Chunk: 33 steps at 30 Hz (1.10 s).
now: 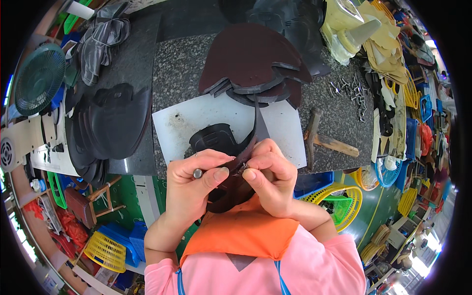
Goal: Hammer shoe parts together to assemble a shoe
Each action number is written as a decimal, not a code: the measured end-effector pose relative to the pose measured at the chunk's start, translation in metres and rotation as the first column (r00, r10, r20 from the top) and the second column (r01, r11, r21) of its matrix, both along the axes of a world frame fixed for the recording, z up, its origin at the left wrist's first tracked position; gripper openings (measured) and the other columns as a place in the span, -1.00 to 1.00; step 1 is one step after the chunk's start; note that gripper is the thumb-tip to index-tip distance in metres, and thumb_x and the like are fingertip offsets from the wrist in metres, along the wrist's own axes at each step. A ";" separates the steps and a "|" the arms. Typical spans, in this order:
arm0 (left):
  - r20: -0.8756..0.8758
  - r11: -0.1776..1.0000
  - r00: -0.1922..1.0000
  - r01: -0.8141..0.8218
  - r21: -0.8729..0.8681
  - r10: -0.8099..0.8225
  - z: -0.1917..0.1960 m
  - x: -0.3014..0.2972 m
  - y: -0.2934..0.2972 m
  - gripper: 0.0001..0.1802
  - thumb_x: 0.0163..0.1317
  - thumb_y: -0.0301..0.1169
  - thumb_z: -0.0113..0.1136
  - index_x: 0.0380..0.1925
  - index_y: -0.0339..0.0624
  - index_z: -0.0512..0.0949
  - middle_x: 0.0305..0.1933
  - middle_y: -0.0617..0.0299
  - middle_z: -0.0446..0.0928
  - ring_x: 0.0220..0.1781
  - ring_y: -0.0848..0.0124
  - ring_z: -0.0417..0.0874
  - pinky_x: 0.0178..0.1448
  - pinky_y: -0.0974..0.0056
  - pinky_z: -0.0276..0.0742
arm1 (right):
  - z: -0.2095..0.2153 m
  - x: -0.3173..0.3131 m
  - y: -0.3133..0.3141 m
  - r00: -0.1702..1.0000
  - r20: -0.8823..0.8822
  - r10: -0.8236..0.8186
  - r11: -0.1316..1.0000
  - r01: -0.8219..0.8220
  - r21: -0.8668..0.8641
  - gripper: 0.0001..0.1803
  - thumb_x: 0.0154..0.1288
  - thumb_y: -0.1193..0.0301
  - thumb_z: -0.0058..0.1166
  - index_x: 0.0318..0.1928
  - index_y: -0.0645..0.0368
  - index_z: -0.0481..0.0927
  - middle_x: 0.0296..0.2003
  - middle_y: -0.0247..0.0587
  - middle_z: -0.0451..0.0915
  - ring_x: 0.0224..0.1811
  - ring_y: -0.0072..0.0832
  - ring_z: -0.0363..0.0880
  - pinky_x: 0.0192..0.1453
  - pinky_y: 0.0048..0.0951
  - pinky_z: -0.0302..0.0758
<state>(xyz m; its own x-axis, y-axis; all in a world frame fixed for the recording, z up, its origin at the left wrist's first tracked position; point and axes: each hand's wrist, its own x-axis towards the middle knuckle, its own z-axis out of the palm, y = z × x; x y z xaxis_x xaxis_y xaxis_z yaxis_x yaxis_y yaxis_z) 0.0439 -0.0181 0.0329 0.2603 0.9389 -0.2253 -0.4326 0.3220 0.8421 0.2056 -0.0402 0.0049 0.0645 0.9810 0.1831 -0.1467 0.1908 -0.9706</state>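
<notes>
In front of my chest, both hands work on a dark leather piece (216, 139) with a black face and a maroon side, bent up off the white board. My left hand (194, 179) is closed, pinching its edge between thumb and finger. The round end of a metal rod (197, 173) pokes out from that same hand. My right hand (271, 174) pinches the piece close beside the left one, thumb against a small shiny metal fitting (240, 170). The fitting's exact shape is partly hidden by fingertips.
Beyond lies a stack of maroon panels (250, 56), overlapping the white board (179, 123). A hammer (334, 144) and scattered small metal fittings (353, 92) are to the right. Black panels (115, 120) are stacked left, near a green fan (40, 78). Yellow baskets (346, 189) stand below the table.
</notes>
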 end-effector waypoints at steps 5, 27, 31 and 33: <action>0.155 0.993 0.988 0.033 -0.111 -0.015 0.001 0.006 -0.004 -0.88 0.17 -0.55 0.27 -0.27 -0.32 0.64 -0.10 0.00 0.58 -0.19 0.40 0.62 -0.19 0.37 0.61 | -0.009 0.005 0.001 0.988 0.144 -0.055 0.992 0.037 0.121 -0.77 0.06 0.53 0.31 -0.32 0.23 0.49 -0.33 -0.24 0.39 -0.29 -0.49 0.34 -0.18 -0.52 0.32; -0.562 0.453 0.708 0.369 0.811 0.428 0.044 0.026 0.109 -0.79 0.13 -0.63 0.19 -0.20 -0.30 0.64 -0.11 0.13 0.62 -0.13 0.45 0.61 -0.10 0.42 0.51 | 0.010 0.130 -0.044 0.595 0.024 0.803 0.586 -0.781 -0.215 -0.44 0.11 0.29 0.30 0.05 0.38 0.48 -0.03 0.04 0.52 0.01 -0.08 0.52 0.08 -0.29 0.47; -0.725 0.608 0.647 0.482 0.630 0.238 -0.030 0.040 0.105 -0.65 0.04 -0.54 0.31 -0.11 -0.10 0.63 -0.01 0.22 0.52 -0.21 0.47 0.57 -0.22 0.47 0.47 | 0.044 0.133 -0.043 0.559 0.253 0.789 0.603 -0.783 -0.152 -0.50 -0.02 0.39 0.35 -0.04 0.34 0.58 -0.09 -0.05 0.55 -0.15 -0.20 0.59 -0.13 -0.34 0.56; -0.745 0.616 0.617 0.492 0.616 0.252 -0.028 0.038 0.082 -0.51 -0.07 -0.48 0.40 -0.04 -0.09 0.59 -0.02 0.27 0.42 -0.25 0.49 0.51 -0.30 0.47 0.41 | 0.047 0.129 -0.053 0.617 0.524 0.587 0.746 -0.664 -0.052 -0.70 -0.12 0.55 0.32 -0.25 0.28 0.69 -0.29 -0.15 0.58 -0.40 -0.37 0.61 -0.42 -0.47 0.53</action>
<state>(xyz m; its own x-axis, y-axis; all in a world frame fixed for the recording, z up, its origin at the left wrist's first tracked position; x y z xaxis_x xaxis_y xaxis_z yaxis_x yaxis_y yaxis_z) 0.0814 0.0638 0.0048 0.4839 0.8120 0.3263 0.4086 -0.5394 0.7363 0.3349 -0.0936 0.0520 -0.6889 0.7116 0.1380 0.1921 0.3628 -0.9119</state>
